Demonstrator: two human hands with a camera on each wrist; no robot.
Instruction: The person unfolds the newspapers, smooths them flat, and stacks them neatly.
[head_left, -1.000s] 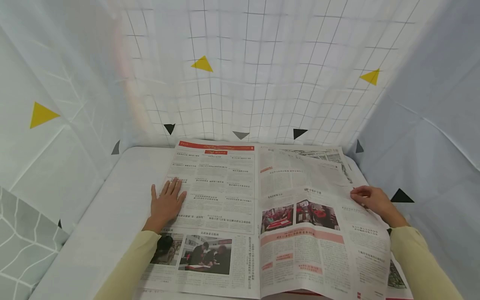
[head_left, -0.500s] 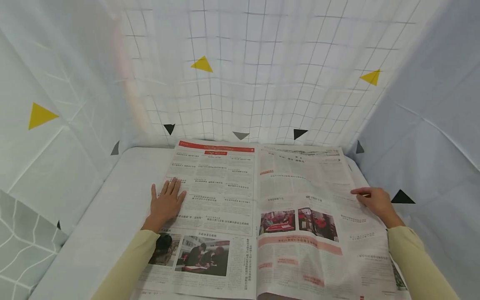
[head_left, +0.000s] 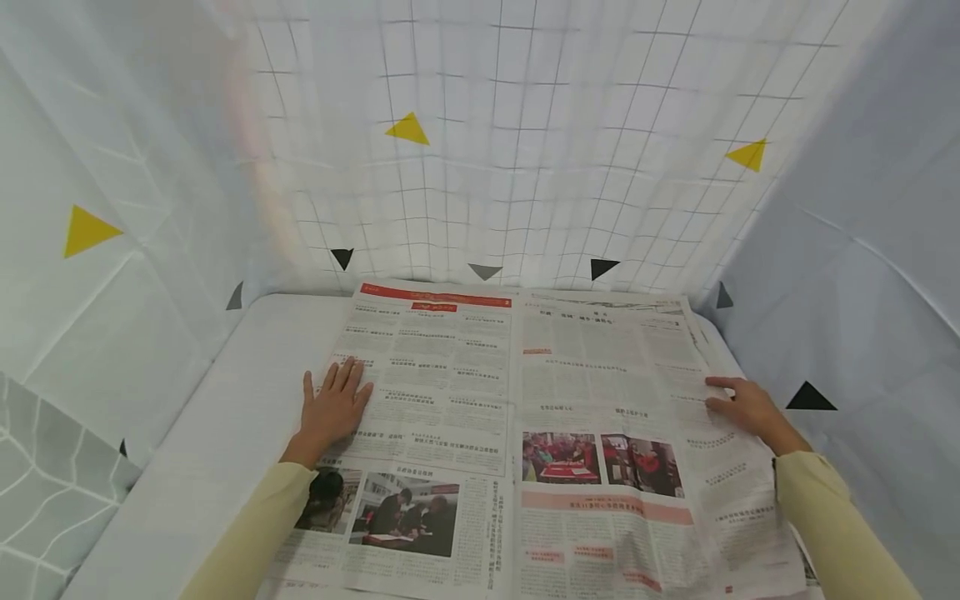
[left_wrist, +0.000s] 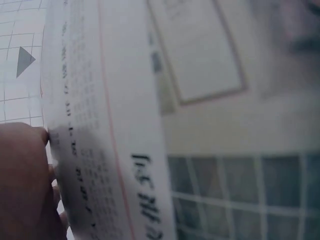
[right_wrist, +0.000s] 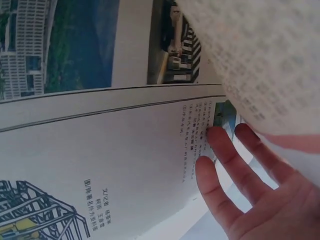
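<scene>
An open newspaper [head_left: 435,400] lies spread, its print upside down to me, with red-banded headings and colour photos. My left hand [head_left: 333,408] rests flat on the left page, fingers spread; the left wrist view shows only its edge beside the print. At the right margin my right hand [head_left: 750,410] pinches the edge of the top right page [head_left: 615,358]. The right wrist view shows fingers [right_wrist: 225,195] of that hand rather straight beneath this blurred page [right_wrist: 265,65], near a lower sheet [right_wrist: 140,160]. The thumb's exact contact is hidden there.
A white table [head_left: 247,367] supports the newspaper, bare at left. A white gridded curtain [head_left: 480,167] closes the back, and pale sheets [head_left: 885,250] stand at both sides. Yellow and black triangles mark these walls. A grey-green patterned cloth [head_left: 52,483] is at lower left.
The top right page has settled flatter and spread rightward and toward me, covering more of the sheet below. My right thumb and index finger have separated slightly. The left hand has stayed put.
</scene>
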